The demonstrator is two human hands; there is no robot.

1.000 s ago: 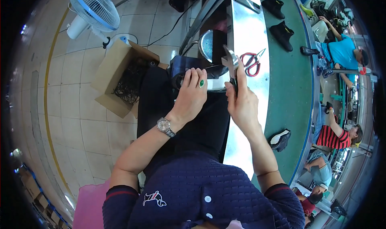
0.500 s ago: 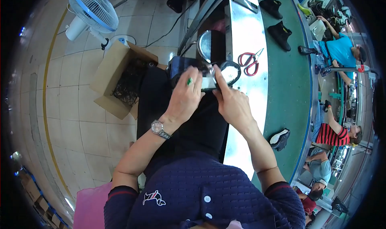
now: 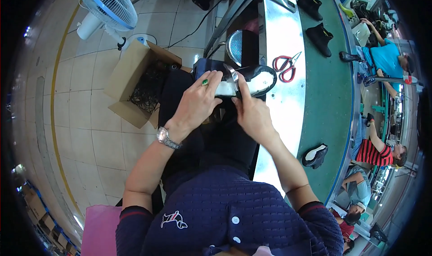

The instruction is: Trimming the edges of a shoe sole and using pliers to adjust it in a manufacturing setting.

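A black shoe (image 3: 263, 81) with a white underside lies sole up across my lap, its toe pointing right. My left hand (image 3: 196, 102) is closed on its heel end, fingers over the top and thumb at the near side. My right hand (image 3: 254, 116) is closed around a shiny curved metal tool (image 3: 232, 74) that stands across the middle of the shoe. The tool's lower part is hidden by my fingers, so its exact kind does not show.
Red-handled scissors (image 3: 285, 68) and a phone (image 3: 281, 0) lie on the metal ledge at right. Beyond it, a green conveyor belt (image 3: 325, 89) carries several black shoes. At left stand an open carton (image 3: 126, 74) of black tangled pieces and a fan (image 3: 110, 6). Co-workers sit across the belt.
My left hand has shifted left along the shoe, and my right hand slightly left. The blurred tool and shoe now show sharply. The whole view has drifted slightly.
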